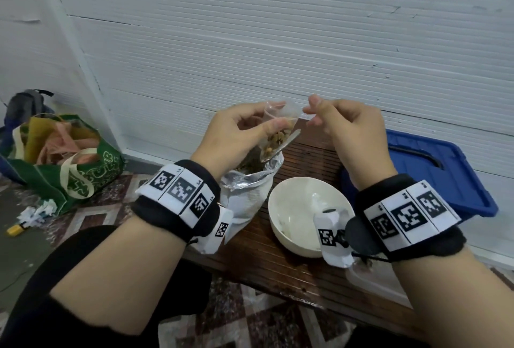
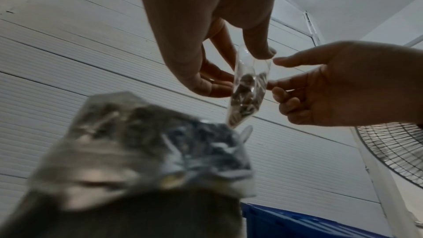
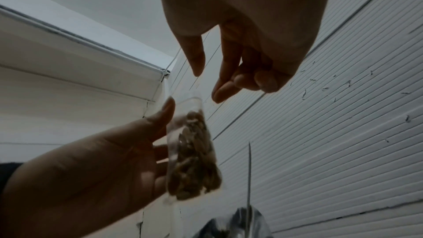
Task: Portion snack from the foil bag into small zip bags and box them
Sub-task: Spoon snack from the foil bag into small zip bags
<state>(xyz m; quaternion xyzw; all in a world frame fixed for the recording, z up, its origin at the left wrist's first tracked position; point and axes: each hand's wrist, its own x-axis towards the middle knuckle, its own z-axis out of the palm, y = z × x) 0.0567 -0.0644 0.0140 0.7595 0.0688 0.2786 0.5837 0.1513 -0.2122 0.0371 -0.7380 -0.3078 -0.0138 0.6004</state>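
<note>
My left hand pinches a small clear zip bag between thumb and fingers, its lower half filled with brown snack. The bag hangs upright just above the open foil bag, which stands on the wooden table with a metal spoon leaning in it. My right hand hovers at the zip bag's top right edge, thumb and forefinger extended, holding nothing; the right wrist view shows a small gap to the bag.
A white bowl sits on the wooden table near my right wrist. A blue lidded box stands to the right, a fan behind it. A green tote bag and paper scraps lie on the floor at left.
</note>
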